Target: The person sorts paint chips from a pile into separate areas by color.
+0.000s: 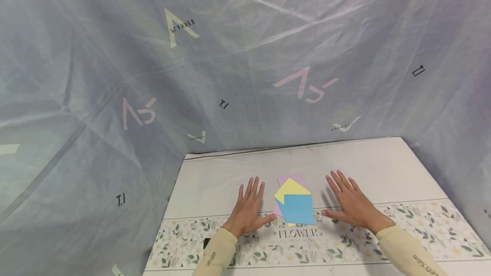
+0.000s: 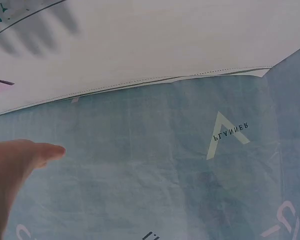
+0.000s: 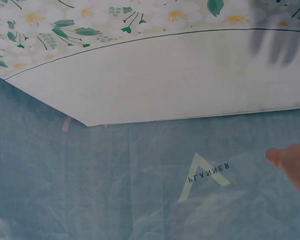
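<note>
Overlapping squares (image 1: 295,201) (lowest partly hidden)

Soft, even light fills the head view, with pale sheen along creases in the hanging cloth (image 1: 245,67) and a faint shadow (image 1: 329,199) beside the right hand (image 1: 350,204). Both wrist views are dimmer, with blurry finger shadows (image 3: 280,42) on the white tabletop (image 3: 165,75), whose thin dark line (image 3: 190,32) bows into a curve
</note>
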A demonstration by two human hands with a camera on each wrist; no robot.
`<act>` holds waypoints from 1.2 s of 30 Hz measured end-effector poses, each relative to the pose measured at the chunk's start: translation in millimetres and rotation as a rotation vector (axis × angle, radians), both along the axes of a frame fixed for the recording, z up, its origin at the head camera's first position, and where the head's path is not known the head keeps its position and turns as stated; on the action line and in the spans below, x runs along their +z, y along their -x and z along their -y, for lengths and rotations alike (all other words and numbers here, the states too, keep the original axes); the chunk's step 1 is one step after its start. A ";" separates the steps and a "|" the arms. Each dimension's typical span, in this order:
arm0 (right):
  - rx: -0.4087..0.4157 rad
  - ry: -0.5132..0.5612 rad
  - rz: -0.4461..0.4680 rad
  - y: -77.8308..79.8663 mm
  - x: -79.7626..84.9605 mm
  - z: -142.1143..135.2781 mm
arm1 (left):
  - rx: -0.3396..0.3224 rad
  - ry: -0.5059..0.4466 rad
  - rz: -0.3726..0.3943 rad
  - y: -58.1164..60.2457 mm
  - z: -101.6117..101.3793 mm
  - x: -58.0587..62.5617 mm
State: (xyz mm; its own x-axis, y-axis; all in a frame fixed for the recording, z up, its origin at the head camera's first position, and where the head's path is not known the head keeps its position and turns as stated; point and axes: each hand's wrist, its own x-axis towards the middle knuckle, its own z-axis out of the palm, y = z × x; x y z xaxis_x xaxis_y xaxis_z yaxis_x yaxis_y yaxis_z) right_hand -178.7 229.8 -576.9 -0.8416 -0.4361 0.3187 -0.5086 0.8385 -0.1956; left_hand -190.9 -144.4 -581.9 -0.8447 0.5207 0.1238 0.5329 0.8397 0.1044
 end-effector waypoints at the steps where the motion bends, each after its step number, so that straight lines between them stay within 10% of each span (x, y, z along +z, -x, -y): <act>1: 0.001 0.000 0.006 0.1 0.0 0.1 | -0.002 -0.004 0.006 0.3 0.0 -0.5; 36: 0.048 0.012 0.053 15.6 -41.4 22.6 | -0.096 0.114 0.065 17.6 -50.9 -44.1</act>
State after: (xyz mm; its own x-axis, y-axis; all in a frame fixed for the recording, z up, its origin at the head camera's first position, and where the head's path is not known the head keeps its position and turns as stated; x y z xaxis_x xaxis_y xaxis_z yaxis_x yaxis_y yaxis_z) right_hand -194.3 207.2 -618.3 -0.8356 -0.4729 0.2796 -0.5369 0.8109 -0.2329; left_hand -208.5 -93.5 -626.0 -0.7946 0.6071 0.0058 0.6067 0.7935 0.0482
